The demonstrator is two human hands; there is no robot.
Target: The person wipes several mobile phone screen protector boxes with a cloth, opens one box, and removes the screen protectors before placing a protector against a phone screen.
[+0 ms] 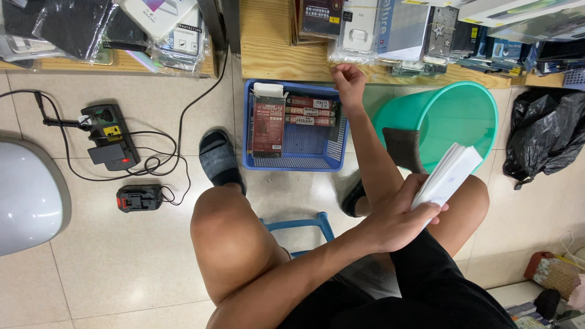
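White packets (448, 173): slim stack, plain white, fanned a bit at the top end. It sits in the left hand (396, 222), over the right knee and in front of the bucket.

Left to right:
- power strip (109, 137) and a small black-red charger (139, 198) on the floor tiles, cables looped between them
- blue basket (292, 163) on the floor under the shelf (274, 55), dark red boxes (268, 125) lined up inside, right half bare
- right hand (348, 79) up at the shelf's front edge, fingers curled in, touching the clear-wrapped packs (356, 36). Can't tell if it actually grips one.
- teal bucket (451, 116) just beside the basket
- left hand clamped on the stack's lower end, thumb on top, fingers underneath
- black bag (542, 137) on the floor at far right

Step, my read: mid-pick at the shelf, with the stack parked in the other hand. Pulling a pack free calls for a clean pinch on one wrapper only, since they overlap at the edge. The stack needs firm pressure too; smooth packets that are already fanned look likely to slide.
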